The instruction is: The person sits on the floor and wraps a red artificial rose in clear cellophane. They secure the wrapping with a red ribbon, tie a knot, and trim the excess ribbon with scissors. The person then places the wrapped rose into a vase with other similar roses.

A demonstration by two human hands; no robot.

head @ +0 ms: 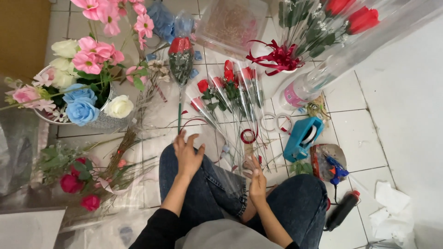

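Two bare hands sit low in the view, above a white tiled floor [355, 133] with dark grout lines that fills nearly the whole scene. The left hand [187, 154] lies flat on the left knee of dark jeans [203, 184], fingers spread and holding nothing. The right hand [256, 177] hovers between the knees with fingers loosely curled, its tips touching the thin stems of the wrapped red roses [228, 85]; whether it actually pinches a stem cannot be told. Those roses, each in a clear sleeve, fan out across the tiles just ahead of the knees, buds pointing away from the person. A taller wrapped rose [180, 57] stands just to their left. Further left, a round basket [104, 121] holds pink, white and blue flowers, and loose red blooms with greenery [74, 182] lie on clear film near the left knee. To the right of the roses rest two tape rolls [276, 122], a small red ribbon spool [248, 136], a teal tape dispenser [302, 138] and a blue glue gun [336, 169] on a grimy pad. A finished bouquet tied with a red bow [277, 57] lies at the top. Crumpled white tissue [391, 210] sits at the lower right, and a brown wooden panel [23, 32] fills the upper left corner.
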